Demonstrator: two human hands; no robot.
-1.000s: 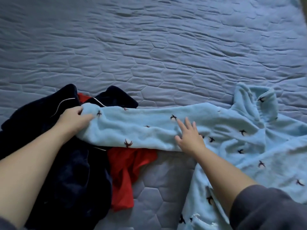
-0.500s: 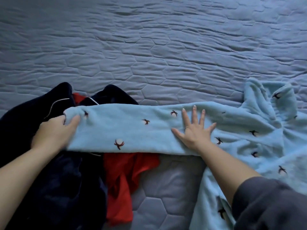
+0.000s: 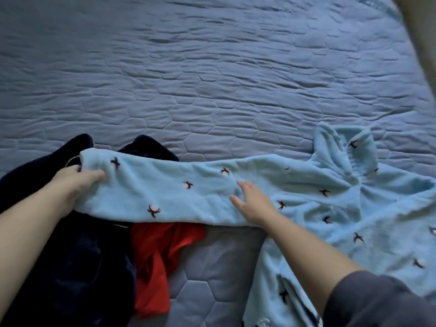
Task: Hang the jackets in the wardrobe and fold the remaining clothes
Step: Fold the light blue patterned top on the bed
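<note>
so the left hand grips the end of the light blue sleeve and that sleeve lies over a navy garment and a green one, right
Not quite. In the head view the left hand does grip the end of the light blue sleeve, and the sleeve lies over a navy garment, but the other one under it is a red garment, not a green one.

Bedspread (image 3: 212, 79): fills the frame, under everything.
Fleece top (image 3: 354, 208): lower right — its sleeve (image 3: 165, 192) stretched leftward across centre.
Clothes heap (image 3: 70, 267): lower left, beneath the sleeve's end.
</note>
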